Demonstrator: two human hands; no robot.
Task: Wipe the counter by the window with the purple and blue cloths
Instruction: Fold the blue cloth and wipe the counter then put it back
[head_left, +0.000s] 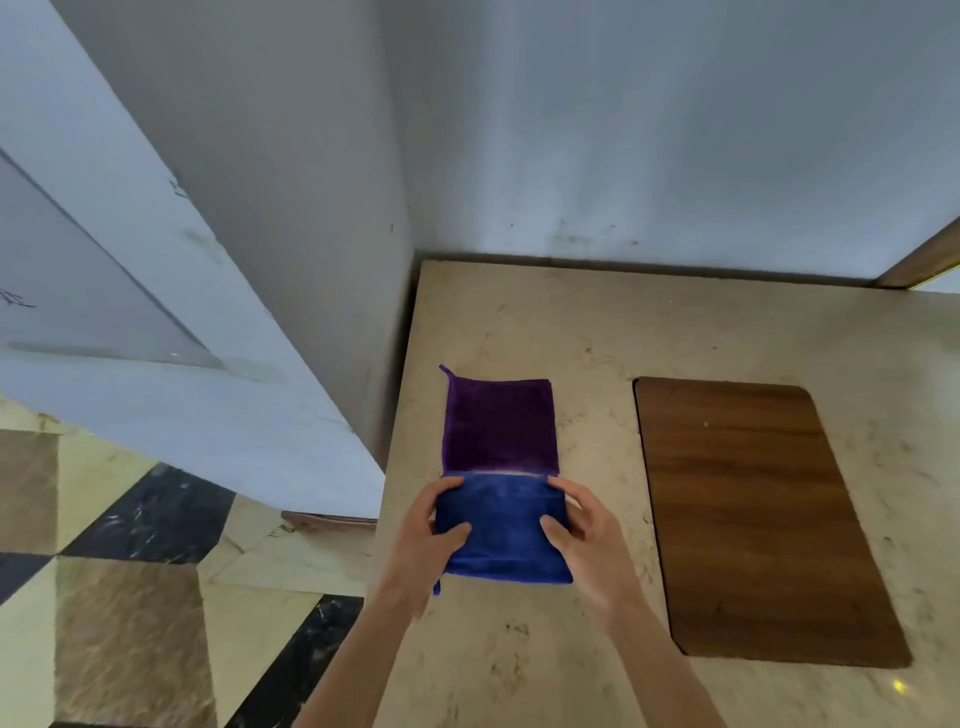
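I see both hands, left (434, 530) and right (582, 525), gripping folded blue terry cloth (501, 525) by its sides on beige stone surface (587, 343). Folded purple terry cloth (500, 426) lies flat beyond, touching. I judge wiping barely begun.

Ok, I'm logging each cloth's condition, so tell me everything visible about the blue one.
The blue cloth looks like soft, plush microfibre, folded into a neat rectangle, with a small loop at its near left corner. It lies flat on the beige stone counter, its far edge meeting the purple cloth. The left hand and right hand grip its two sides, thumbs on top.
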